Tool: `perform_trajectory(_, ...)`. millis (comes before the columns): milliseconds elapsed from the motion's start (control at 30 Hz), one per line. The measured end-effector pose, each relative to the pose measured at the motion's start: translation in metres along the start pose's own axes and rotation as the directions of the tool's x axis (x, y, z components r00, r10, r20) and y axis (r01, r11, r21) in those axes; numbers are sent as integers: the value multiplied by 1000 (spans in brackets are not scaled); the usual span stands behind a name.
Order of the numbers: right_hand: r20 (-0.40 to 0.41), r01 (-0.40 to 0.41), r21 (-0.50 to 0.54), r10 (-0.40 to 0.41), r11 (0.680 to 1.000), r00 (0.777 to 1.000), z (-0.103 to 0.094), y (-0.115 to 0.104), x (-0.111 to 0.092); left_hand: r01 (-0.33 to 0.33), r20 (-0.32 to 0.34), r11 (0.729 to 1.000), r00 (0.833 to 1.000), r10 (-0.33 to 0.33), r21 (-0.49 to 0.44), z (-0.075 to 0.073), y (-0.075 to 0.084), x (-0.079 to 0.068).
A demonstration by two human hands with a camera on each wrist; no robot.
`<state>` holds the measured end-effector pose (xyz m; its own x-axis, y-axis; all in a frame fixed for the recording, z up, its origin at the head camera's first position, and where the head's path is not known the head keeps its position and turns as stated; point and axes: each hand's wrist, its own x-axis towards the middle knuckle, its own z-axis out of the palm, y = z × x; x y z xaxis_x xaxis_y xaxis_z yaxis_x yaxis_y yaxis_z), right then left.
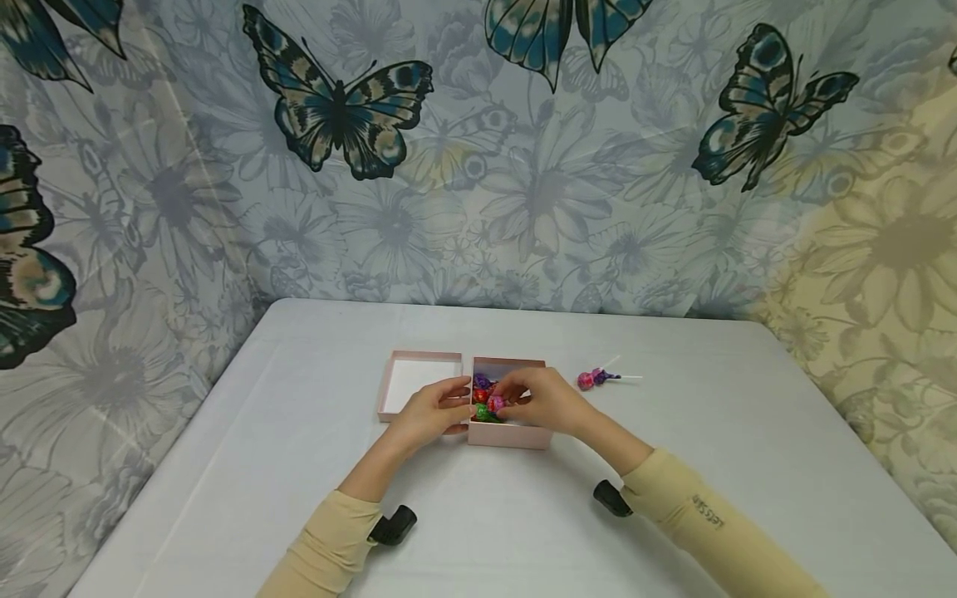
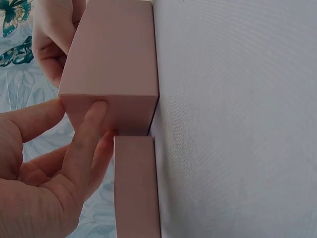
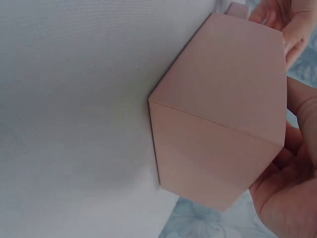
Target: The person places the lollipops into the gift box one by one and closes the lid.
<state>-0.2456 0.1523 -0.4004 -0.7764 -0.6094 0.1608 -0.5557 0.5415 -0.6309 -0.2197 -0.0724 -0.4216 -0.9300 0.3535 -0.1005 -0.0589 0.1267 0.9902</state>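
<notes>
A pink box [image 1: 510, 436] stands uncovered on the table with several wrapped lollipops inside: purple, red [image 1: 480, 395], green [image 1: 482, 411] and pink. My right hand [image 1: 544, 400] reaches over its right side, thumb and forefinger pinching a pink lollipop [image 1: 496, 404] among the others. Its stick is hidden. At the opposite end, my left hand [image 1: 429, 411] steadies the box; in the left wrist view one extended finger [image 2: 94, 119] presses the pink end wall while the thumb touches the upper corner. The right wrist view shows the box's outer walls [image 3: 218, 144], which hide the candies.
The box's lid [image 1: 420, 370], white inside with a pink rim, lies left of the box. Right of the box are pink and purple lollipops [image 1: 596, 379] with white sticks. A white cloth covers the table [image 1: 478, 515]; butterfly-patterned fabric [image 1: 546, 199] hangs behind it.
</notes>
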Motion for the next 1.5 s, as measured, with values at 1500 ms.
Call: perform_trajectory(1500,164,93,-90,-77,992,983,1,-3,12,3,-15,1000,1000,-3,14,1,-1,0)
